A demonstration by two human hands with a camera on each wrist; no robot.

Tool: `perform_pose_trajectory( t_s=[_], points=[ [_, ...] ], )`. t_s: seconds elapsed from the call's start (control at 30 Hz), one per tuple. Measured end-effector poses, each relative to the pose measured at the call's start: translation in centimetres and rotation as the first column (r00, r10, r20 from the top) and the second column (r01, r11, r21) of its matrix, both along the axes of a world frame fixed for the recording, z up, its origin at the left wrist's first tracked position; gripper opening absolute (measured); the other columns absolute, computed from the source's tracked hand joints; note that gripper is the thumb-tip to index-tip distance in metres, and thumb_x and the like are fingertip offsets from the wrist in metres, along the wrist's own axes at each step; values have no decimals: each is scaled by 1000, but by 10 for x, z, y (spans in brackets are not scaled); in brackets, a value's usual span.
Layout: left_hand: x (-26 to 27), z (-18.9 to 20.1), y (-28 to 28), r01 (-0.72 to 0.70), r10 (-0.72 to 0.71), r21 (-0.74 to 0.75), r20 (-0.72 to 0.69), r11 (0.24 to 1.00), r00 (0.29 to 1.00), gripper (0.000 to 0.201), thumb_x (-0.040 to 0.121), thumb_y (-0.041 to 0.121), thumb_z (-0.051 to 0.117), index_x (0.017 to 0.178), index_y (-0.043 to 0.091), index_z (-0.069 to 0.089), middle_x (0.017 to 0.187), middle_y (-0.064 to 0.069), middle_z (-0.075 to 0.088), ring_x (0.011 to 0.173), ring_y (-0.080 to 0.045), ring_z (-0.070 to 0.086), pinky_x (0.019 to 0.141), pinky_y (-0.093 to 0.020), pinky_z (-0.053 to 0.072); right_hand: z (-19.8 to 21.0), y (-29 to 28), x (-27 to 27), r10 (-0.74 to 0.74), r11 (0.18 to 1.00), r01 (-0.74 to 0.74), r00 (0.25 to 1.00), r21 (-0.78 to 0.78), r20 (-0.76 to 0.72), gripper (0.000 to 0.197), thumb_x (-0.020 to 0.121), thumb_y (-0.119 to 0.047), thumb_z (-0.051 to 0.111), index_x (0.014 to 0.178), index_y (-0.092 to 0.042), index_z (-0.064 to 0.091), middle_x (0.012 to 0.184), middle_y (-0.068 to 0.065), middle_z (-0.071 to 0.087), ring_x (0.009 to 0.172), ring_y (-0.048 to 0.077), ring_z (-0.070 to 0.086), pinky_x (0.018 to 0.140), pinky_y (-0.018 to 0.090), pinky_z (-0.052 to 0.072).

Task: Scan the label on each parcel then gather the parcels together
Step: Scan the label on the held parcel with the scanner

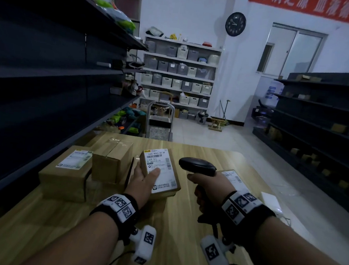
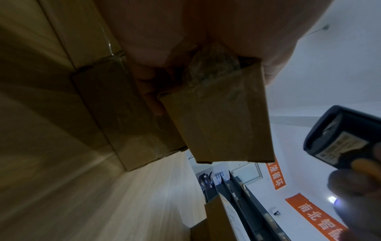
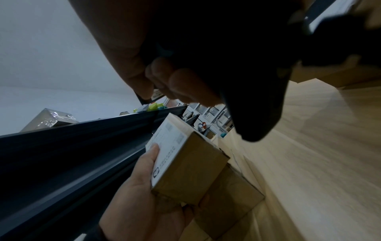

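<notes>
1. The left hand (image 1: pixel 144 180) gripped a small parcel (image 1: pixel 162 173) above the table (image 1: pixel 183 227), thumb lying across its white label (image 1: pixel 160 169), fingers underneath.
2. The right hand (image 1: pixel 208 189) was curled round the handle of a black scanner (image 1: pixel 197 166), whose head sat just right of the parcel.
3. That thumb might block the scan if it covered a barcode; the upper barcode looked uncovered.
4. The scanner seemed aimed past the label, so a trigger pull could read nothing.
5. Further left, two boxes (image 1: pixel 87 167) stood together on the table; another labelled parcel (image 1: pixel 231 176) lay behind the right hand, where a stray beam might catch it.
</notes>
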State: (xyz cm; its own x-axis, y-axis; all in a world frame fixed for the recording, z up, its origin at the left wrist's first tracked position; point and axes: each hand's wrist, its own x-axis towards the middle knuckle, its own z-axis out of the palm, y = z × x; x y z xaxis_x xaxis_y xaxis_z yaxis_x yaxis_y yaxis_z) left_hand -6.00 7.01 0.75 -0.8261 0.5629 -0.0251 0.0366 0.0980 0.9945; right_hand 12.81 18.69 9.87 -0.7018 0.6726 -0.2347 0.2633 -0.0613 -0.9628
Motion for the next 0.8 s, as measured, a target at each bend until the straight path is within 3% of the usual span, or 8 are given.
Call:
perform_pose_trajectory(
  t_s=[0.23, 0.33, 0.47, 0.6, 0.67, 0.8],
  points=[
    [-3, -2, 0, 20, -20, -35, 2, 999, 1000, 109, 81, 85, 61, 171, 44, 17, 132, 3, 75, 111, -22, 76, 110, -48, 56, 19, -11, -2, 36, 998, -35, 999, 45, -38, 22, 93, -24, 75, 110, -10, 69, 61, 7, 51, 52, 22, 43, 56, 33, 37],
    [-1, 0, -2, 20, -22, -59, -31, 998, 999, 106, 86, 82, 58, 173, 40, 14, 136, -1, 71, 115, -24, 72, 113, -49, 52, 24, -15, -2, 49, 997, -47, 998, 60, -40, 22, 94, -24, 75, 111, -12, 69, 60, 6, 52, 52, 22, 44, 55, 33, 38],
    [1, 0, -5, 10, -16, -78, -78, 997, 997, 90, 104, 69, 55, 174, 35, 9, 131, -6, 70, 109, -24, 70, 103, -41, 50, 27, -17, -1, 79, 995, -76, 996, 57, -40, 24, 94, -23, 73, 117, -15, 69, 59, 4, 52, 50, 20, 46, 55, 32, 39],
    [2, 3, -4, 0, -8, -87, -83, 996, 996, 107, 88, 80, 54, 174, 34, 11, 138, -9, 67, 114, -27, 69, 108, -45, 51, 27, -18, -1, 93, 994, -91, 995, 58, -36, 25, 95, -23, 73, 117, -14, 69, 60, 4, 52, 50, 20, 47, 55, 33, 39],
    [2, 3, -4, -6, -1, -105, -63, 994, 998, 102, 92, 78, 56, 173, 32, 16, 133, -8, 69, 111, -26, 69, 108, -47, 52, 28, -19, -1, 96, 994, -94, 995, 56, -33, 24, 95, -23, 73, 117, -15, 68, 61, 5, 53, 50, 20, 47, 55, 33, 40],
    [5, 6, -4, -5, 2, -116, -33, 993, 999, 84, 105, 66, 55, 169, 24, 22, 122, -7, 70, 104, -24, 70, 89, -40, 53, 27, -20, -1, 107, 993, -106, 994, 48, -19, 23, 95, -22, 72, 116, -15, 68, 59, 4, 53, 49, 19, 48, 56, 32, 40]
  ],
)
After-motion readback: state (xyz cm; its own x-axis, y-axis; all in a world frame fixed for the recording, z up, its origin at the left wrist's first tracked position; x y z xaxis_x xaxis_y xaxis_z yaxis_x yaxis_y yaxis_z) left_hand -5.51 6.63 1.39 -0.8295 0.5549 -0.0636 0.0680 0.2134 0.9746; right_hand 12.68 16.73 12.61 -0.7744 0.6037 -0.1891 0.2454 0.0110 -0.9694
